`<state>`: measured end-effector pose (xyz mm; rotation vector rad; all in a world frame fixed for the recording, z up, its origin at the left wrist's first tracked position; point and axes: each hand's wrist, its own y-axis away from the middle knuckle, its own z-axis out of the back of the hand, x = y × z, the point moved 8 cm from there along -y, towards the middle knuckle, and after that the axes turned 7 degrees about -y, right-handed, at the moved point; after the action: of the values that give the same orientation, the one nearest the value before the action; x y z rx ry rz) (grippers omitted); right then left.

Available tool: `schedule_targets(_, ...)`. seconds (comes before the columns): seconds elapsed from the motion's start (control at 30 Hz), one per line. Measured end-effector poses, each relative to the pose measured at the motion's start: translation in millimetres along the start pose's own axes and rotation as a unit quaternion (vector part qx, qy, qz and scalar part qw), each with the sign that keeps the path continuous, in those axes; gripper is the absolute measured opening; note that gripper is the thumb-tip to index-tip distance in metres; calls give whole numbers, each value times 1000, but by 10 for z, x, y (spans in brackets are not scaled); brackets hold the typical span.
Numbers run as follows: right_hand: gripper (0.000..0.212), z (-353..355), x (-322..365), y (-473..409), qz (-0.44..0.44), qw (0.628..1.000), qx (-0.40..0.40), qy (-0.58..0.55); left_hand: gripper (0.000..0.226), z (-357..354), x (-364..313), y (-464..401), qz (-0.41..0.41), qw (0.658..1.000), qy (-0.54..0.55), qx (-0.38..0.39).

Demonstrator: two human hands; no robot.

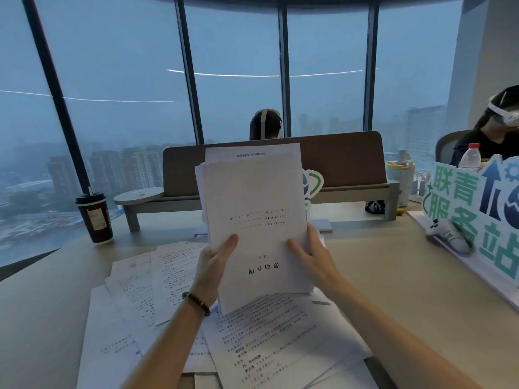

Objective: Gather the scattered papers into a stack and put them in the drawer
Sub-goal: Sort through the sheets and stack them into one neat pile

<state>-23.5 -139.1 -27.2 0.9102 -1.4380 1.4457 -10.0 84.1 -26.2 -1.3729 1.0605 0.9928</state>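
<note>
**Stack held upright, more sheets on the worktop**

I hold the stack of papers (254, 220) upright in front of me w/ both hands, lower edge just above the worktop (393, 276). My left hand (212, 269) grasps the left edge near the bottom: thumb lies on the front sheet, other fingers go behind, so this grip is closed on the stack. My right hand (310, 258) grasps the right edge the same way, thumb on the front, fingers behind. The front sheet is upside down to me, w/ a printed title and some blank lines. The sheets are not fully even; some edges stick out at the top and left.

Under my arms, loose papers (157, 287) lie scattered on the worktop, overlapping, some to the left and one big printed sheet near the front edge. I see no drawer in this view.

On my left wrist is a beaded bracelet (196, 302). At left on the worktop stands a dark paper cup (95, 219) w/ lid. Behind the stack is a brown desk divider (339, 161). At right stands a green-and-white sign (477, 209), a water bottle (469, 158) behind it. Two other persons sit further back, by the big window (118, 80).
</note>
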Motion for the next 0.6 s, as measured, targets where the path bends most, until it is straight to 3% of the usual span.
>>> schedule_targets(0.23,30,52,-95,-16,-32,998,-45,-25,23,9,20,-1,-1,1000,-12,-1)
schedule_targets(0.4,31,-76,-233,117,-46,999,2,-1,26,12,55,18,-7,1000,-29,2)
schedule_targets(0.6,65,-109,-27,118,1,998,18,68,18,37,21,-12,-21,996,-83,16)
